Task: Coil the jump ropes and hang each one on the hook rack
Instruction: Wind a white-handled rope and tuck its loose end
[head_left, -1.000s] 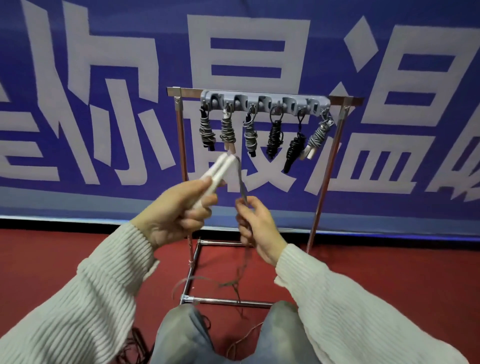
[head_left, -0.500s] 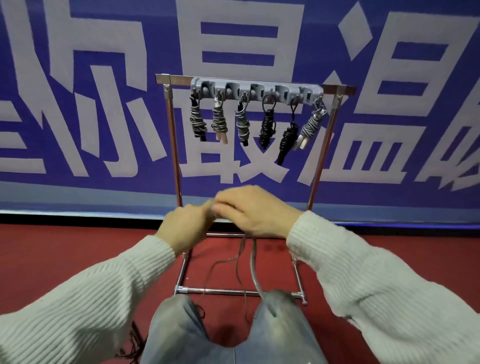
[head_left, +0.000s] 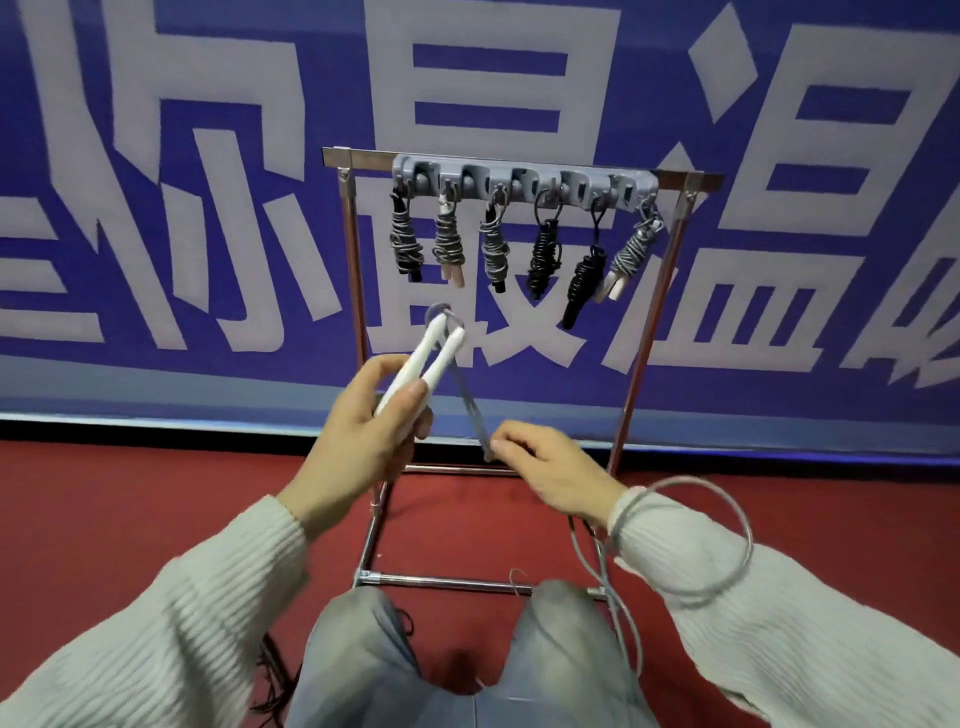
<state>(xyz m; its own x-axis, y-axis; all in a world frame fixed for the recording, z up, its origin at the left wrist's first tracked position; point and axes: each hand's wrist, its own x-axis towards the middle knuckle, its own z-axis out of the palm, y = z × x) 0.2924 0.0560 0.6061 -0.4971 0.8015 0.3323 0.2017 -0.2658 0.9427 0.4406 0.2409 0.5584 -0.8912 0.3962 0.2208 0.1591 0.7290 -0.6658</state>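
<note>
Six coiled jump ropes (head_left: 496, 248) hang on the grey hook rack (head_left: 524, 183), up and beyond both hands: three grey-wound on the left side, two black, one grey with white handles on the far right, tilted. The rack sits on the top bar of a chrome frame (head_left: 353, 270), which stands on the red floor (head_left: 130, 519). One more rope is in work, so seven ropes total.

Left hand (head_left: 358, 441): fingers curled, gripping two white handles (head_left: 431, 353) side by side, tips pointing up and away toward the rack. A small loop of grey cord (head_left: 470, 400) shows at the handle tips, then the cord runs down and right to the right hand.

Right hand (head_left: 550, 467): thumb and fingertips pinch the cord, other fingers loosely curled. Hand sits just right of and slightly lower than the left hand, apart from it, cord taut between them. Behind the right hand a big loose cord loop (head_left: 727, 551) circles the wrist and sleeve; more cord trails down past the right knee to the floor.

Room: open gap between the hands and the hanging ropes above. Frame uprights stand just outside each hand; the frame's base bar (head_left: 447, 581) lies below the hands, just ahead of the knees. Blue banner (head_left: 156, 182) closes off the back. Dark strands lie on the floor near the left knee, blurred.
</note>
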